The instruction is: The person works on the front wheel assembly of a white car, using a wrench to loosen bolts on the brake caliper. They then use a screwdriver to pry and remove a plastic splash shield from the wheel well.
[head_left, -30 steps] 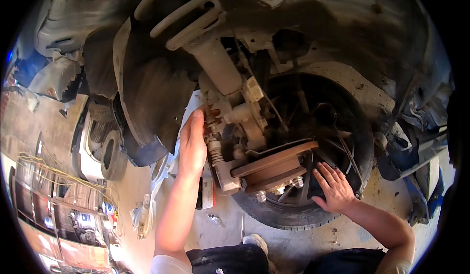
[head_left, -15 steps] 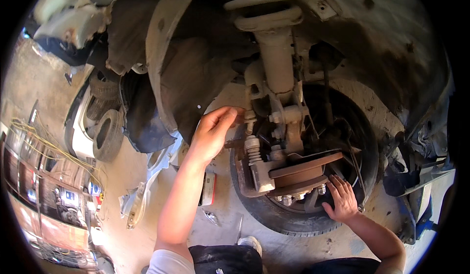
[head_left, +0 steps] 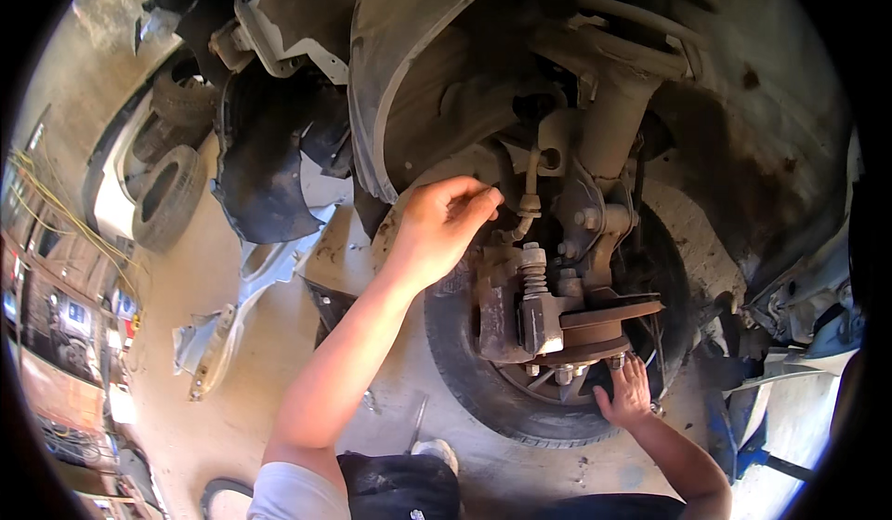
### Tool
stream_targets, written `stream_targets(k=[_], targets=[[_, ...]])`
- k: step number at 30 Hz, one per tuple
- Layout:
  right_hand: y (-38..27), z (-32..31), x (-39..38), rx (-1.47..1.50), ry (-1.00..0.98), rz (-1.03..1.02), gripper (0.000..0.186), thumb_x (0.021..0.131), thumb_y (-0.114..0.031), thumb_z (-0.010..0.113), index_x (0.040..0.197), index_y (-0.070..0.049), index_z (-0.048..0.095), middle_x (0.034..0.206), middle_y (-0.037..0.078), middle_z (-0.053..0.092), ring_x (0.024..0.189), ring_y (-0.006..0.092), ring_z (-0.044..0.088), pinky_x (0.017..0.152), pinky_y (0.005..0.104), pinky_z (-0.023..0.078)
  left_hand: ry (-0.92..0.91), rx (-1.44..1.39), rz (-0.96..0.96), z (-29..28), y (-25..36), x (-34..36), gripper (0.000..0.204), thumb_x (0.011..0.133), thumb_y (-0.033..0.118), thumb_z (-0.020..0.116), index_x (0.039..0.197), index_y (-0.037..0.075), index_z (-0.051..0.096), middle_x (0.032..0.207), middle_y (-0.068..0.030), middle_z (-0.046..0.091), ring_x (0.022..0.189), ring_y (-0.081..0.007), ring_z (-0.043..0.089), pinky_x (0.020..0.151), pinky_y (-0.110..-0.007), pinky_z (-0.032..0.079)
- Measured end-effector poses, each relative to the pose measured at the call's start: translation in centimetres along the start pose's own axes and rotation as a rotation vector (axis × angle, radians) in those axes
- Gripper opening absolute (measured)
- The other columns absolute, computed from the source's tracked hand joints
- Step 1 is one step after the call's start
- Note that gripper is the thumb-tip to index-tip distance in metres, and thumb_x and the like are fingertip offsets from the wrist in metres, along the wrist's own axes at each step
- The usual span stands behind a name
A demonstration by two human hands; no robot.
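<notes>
Behind the brake disc (head_left: 609,314) and caliper (head_left: 502,311), the wheel (head_left: 557,416) is partly hidden.

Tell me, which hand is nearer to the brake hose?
The left. The left hand is just to the left of the brake hose; the right hand is farther away, lower and to the right, over the wheel lying below.
</notes>
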State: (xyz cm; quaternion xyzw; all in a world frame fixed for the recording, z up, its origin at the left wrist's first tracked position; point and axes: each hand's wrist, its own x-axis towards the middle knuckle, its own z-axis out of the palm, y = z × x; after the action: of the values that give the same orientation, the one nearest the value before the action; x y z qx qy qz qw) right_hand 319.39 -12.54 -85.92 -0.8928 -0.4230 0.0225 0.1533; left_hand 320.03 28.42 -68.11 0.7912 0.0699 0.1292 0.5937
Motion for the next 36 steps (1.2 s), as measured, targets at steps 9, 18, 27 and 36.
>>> stream_targets(k=[9, 18, 27, 36], targets=[[0.2, 2.3, -0.9, -0.084, -0.051, 0.013, 0.069, 0.079, -0.031, 0.068, 0.133, 0.006, 0.046, 0.132, 0.029, 0.048, 0.122, 0.0451, 0.046, 0.108, 0.0541, 0.034, -0.075, -0.152, 0.027, 3.6, -1.2, 0.7, 0.033, 0.1, 0.031, 0.061, 0.107, -0.001, 0.066, 0.088, -0.003, 0.068, 0.081, -0.0062, 0.058, 0.073, -0.024, 0.046], [-0.2, 1.8, -0.5, -0.071, -0.044, 0.0, 0.061, 0.078, -0.028, 0.069, 0.127, 0.004, 0.051, 0.122, 0.028, 0.052, 0.116, 0.0444, 0.049, 0.105, 0.0539, 0.036, -0.177, -0.204, 0.007, 3.8, -1.7, 1.3, 0.027, 0.101, 0.029, 0.06, 0.102, 0.002, 0.065, 0.087, 0.0003, 0.066, 0.079, -0.0046, 0.056, 0.071, -0.022, 0.045], [-0.3, 0.9, 0.1, -0.086, -0.022, -0.014, 0.061, 0.078, -0.028, 0.069, 0.126, 0.005, 0.051, 0.12, 0.028, 0.053, 0.114, 0.0445, 0.05, 0.103, 0.0536, 0.036, -0.296, -0.395, 0.037, 2.7, -1.6, 2.3, 0.03, 0.102, 0.029, 0.057, 0.108, 0.001, 0.065, 0.094, -0.0019, 0.068, 0.091, -0.0071, 0.06, 0.082, -0.022, 0.046], [0.2, 1.0, -0.2, -0.074, -0.02, 0.007, 0.061, 0.078, -0.029, 0.068, 0.125, 0.005, 0.05, 0.118, 0.028, 0.054, 0.113, 0.0455, 0.05, 0.103, 0.0547, 0.036, -0.572, -0.072, 0.053, 0.5, -1.6, 2.8, 0.031, 0.098, 0.029, 0.066, 0.105, -0.001, 0.064, 0.099, -0.006, 0.071, 0.094, -0.0093, 0.062, 0.084, -0.027, 0.05]])
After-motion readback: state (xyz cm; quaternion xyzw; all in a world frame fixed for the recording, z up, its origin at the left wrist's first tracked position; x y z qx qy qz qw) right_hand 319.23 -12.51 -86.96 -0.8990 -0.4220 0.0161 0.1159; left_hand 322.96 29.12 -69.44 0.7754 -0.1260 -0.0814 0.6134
